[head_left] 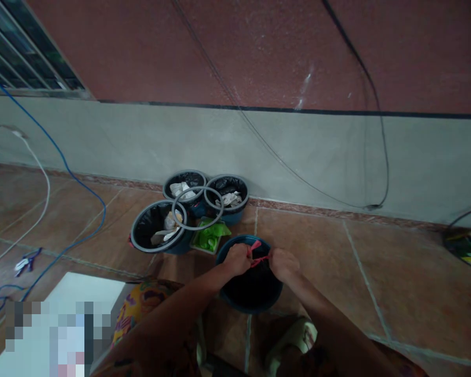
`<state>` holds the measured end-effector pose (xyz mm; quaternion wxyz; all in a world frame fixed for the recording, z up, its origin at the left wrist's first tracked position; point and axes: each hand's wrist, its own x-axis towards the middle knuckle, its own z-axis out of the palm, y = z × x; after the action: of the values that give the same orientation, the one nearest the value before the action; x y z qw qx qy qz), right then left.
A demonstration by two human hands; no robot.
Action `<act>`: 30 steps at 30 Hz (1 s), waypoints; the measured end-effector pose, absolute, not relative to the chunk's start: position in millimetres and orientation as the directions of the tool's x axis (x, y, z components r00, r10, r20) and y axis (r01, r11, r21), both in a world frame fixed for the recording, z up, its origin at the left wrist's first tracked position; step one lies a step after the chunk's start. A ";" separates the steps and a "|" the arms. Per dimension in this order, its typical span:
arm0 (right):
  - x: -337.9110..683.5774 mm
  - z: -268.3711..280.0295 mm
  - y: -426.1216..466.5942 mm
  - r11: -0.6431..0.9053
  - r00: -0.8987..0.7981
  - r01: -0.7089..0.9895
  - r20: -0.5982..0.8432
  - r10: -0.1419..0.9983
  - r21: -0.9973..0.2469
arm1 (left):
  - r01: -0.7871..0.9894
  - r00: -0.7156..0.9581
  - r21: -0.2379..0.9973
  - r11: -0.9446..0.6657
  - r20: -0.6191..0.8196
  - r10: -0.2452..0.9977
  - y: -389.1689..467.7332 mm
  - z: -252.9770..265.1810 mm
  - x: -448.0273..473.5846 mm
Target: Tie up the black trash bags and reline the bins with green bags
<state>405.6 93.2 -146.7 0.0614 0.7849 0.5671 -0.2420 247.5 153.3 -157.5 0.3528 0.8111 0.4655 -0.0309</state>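
String (260, 261) is pinched by left hand (238, 258) and right hand (284, 263) above bin (255, 309), seemingly unknotted; leftward, three bins (181, 244) are already lined.

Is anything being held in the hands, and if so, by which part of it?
A red strip, above the teal bucket: the left hand and right hand grip it at two places, a short stretch between.

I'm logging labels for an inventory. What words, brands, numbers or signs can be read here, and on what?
No text can be read.
White surface, lower left: partly pixelated, so any print there is hidden.
Green plastic: too blurred to tell.
Teal bucket: no lettering visible.
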 end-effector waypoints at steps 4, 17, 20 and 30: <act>401.0 -145.9 88.7 -0.275 0.130 0.920 -0.444 0.887 -0.280 | 0.808 0.517 0.519 -0.279 -0.397 0.759 155.4 -157.1 247.5; 375.9 -169.9 94.1 -0.166 -0.033 0.845 -0.360 0.933 -0.509 | 0.808 0.589 0.341 -0.481 -0.428 0.686 152.2 -126.5 241.1; 386.7 -141.8 100.6 -0.188 -0.044 0.683 -0.296 0.954 -0.706 | 0.723 0.667 0.525 -0.448 -0.364 0.650 165.3 -101.1 230.1; 443.9 -0.9 147.0 -0.151 0.260 0.294 -0.073 0.963 -0.944 | 0.342 0.617 0.810 -0.476 0.189 0.764 172.4 -56.2 206.6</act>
<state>443.9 147.0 -0.9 -0.4433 0.6584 0.4774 -0.3770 206.6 172.4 -56.2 0.3828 0.8137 0.3397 0.2757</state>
